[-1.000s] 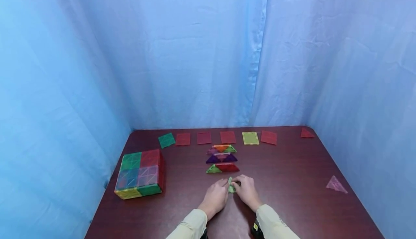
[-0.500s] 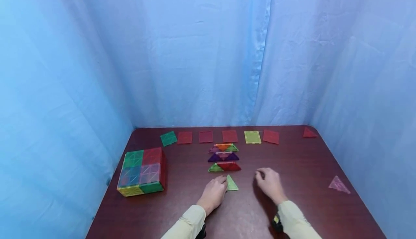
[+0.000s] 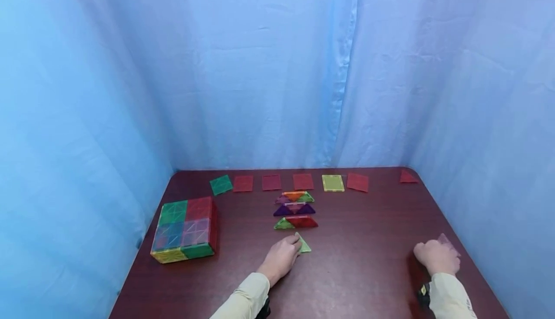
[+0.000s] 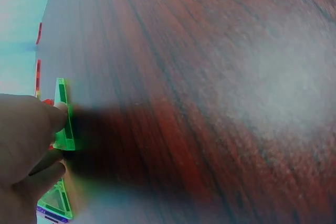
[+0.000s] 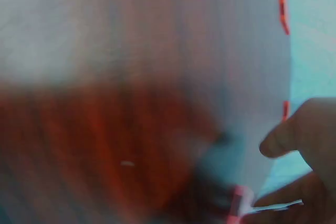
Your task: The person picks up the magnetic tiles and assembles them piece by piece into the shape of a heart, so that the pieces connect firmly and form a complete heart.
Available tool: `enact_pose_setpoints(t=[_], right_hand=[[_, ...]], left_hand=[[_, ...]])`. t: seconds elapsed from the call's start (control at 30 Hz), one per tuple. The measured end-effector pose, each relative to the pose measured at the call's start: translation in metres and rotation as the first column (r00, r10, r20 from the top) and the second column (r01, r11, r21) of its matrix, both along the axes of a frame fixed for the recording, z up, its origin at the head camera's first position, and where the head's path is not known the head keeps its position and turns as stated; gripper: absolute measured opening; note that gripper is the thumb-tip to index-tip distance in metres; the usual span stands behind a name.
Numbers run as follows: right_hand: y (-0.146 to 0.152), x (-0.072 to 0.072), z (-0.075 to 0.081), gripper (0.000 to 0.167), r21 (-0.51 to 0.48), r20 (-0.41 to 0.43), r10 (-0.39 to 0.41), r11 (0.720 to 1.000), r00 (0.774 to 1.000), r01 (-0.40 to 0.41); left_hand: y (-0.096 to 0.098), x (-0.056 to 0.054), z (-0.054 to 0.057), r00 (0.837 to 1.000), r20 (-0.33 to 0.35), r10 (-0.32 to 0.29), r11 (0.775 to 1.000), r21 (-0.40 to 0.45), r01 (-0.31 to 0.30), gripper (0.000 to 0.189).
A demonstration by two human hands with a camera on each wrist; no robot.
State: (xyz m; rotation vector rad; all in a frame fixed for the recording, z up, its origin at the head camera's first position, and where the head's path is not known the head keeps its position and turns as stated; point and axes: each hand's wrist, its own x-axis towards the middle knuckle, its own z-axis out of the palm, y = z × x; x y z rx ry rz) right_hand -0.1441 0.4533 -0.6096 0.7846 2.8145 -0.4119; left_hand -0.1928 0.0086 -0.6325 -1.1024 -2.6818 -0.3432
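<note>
At the near middle of the table my left hand (image 3: 279,259) pinches the left edge of a light green triangular magnetic tile (image 3: 304,245). In the left wrist view, the thumb lies against that green triangular tile (image 4: 64,135). Over at the right side, my right hand (image 3: 438,257) is at a pink translucent triangular tile (image 3: 448,243), covering part of it. The right wrist view has the thumb (image 5: 281,141) apart from the fingers, with the pink tile (image 5: 236,205) beside the fingers; whether they touch is unclear.
Three trapezoids of joined triangles, including a green-red one (image 3: 299,222), line up beyond my left hand. Several square tiles, one yellow (image 3: 333,183), run along the back edge. A red triangle (image 3: 407,177) lies back right. A block of stacked tiles (image 3: 184,230) stands left.
My right hand has left the green triangle and travelled right to the pink triangle. My left hand stays at the green triangle, which has shifted slightly.
</note>
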Motion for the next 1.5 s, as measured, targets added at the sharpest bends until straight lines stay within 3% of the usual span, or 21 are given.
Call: enact_pose_setpoints(t=[0.07, 0.17, 0.33, 0.63, 0.73, 0.87, 1.03, 1.13, 1.27, 1.5], right_hand=[[-0.003, 0.000, -0.007, 0.068, -0.002, -0.016, 0.071, 0.998, 0.997, -0.071], [-0.018, -0.004, -0.016, 0.063, 0.045, -0.143, 0.199, 0.980, 0.970, -0.194], [-0.061, -0.014, -0.020, 0.055, 0.120, -0.303, 0.393, 0.920, 0.868, -0.374], [-0.142, -0.022, -0.032, 0.051, 0.266, -0.402, 0.612, 0.789, 0.681, -0.553], [-0.170, -0.018, -0.031, 0.051, 0.288, -0.413, 0.651, 0.757, 0.637, -0.586], [-0.204, -0.008, -0.028, 0.052, 0.248, -0.412, 0.682, 0.722, 0.604, -0.646], [-0.234, 0.001, -0.027, 0.054, 0.167, -0.405, 0.732, 0.649, 0.548, -0.743], [-0.241, 0.002, -0.027, 0.054, 0.145, -0.396, 0.737, 0.639, 0.548, -0.755], [-0.242, 0.002, -0.026, 0.054, 0.138, -0.379, 0.731, 0.651, 0.568, -0.746], [-0.240, 0.002, -0.026, 0.054, 0.121, -0.376, 0.746, 0.627, 0.549, -0.769]], left_hand=[[-0.001, 0.000, 0.000, 1.000, 0.008, 0.005, 1.000, -0.003, -0.005, 0.013], [0.000, 0.000, 0.002, 1.000, 0.017, 0.003, 1.000, -0.003, -0.003, 0.014], [0.000, 0.000, 0.005, 0.999, 0.040, 0.010, 1.000, -0.017, -0.009, 0.014], [0.000, 0.005, 0.005, 1.000, 0.027, 0.005, 1.000, -0.010, -0.005, 0.016], [0.001, 0.005, 0.005, 1.000, 0.025, 0.006, 1.000, -0.016, -0.005, 0.017], [0.002, 0.006, 0.005, 0.999, 0.032, 0.013, 1.000, -0.025, -0.012, 0.017], [0.005, 0.006, 0.004, 1.000, 0.027, 0.000, 0.999, -0.043, 0.001, 0.018], [0.008, 0.005, 0.003, 1.000, 0.013, -0.008, 0.999, -0.048, 0.009, 0.023], [0.010, 0.006, 0.000, 1.000, 0.012, -0.010, 0.999, -0.041, 0.011, 0.032], [0.010, 0.007, -0.001, 0.999, 0.037, -0.005, 0.999, -0.052, 0.007, 0.035]])
